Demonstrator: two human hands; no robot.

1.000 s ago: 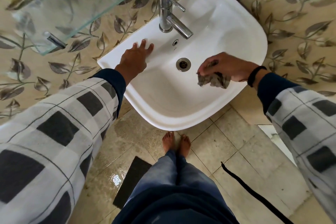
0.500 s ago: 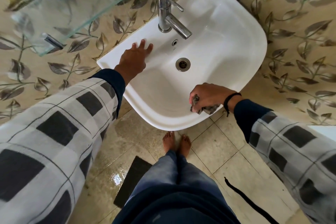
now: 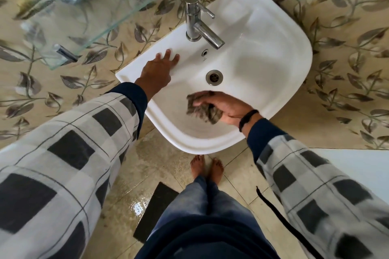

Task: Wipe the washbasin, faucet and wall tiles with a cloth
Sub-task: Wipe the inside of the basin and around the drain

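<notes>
A white washbasin point(image 3: 273, 65) hangs on a wall of leaf-patterned tiles point(image 3: 347, 27). A chrome faucet point(image 3: 196, 21) stands at its back rim, and the drain point(image 3: 214, 77) lies below the spout. My right hand point(image 3: 223, 105) grips a crumpled grey cloth point(image 3: 203, 110) and presses it against the inside of the bowl, just in front of the drain. My left hand point(image 3: 160, 69) rests flat on the basin's left rim with fingers spread.
A glass shelf point(image 3: 88, 6) with chrome brackets juts out above the basin's left side. The beige floor point(image 3: 147, 174) is wet, with a dark mat point(image 3: 155, 210) and a black strap point(image 3: 280, 218) on it. My bare feet point(image 3: 207, 167) stand under the basin's front.
My right hand has carried the cloth from the basin's right side, along the front rim, and up into the bowl near the drain. My left hand has stayed on the rim.
</notes>
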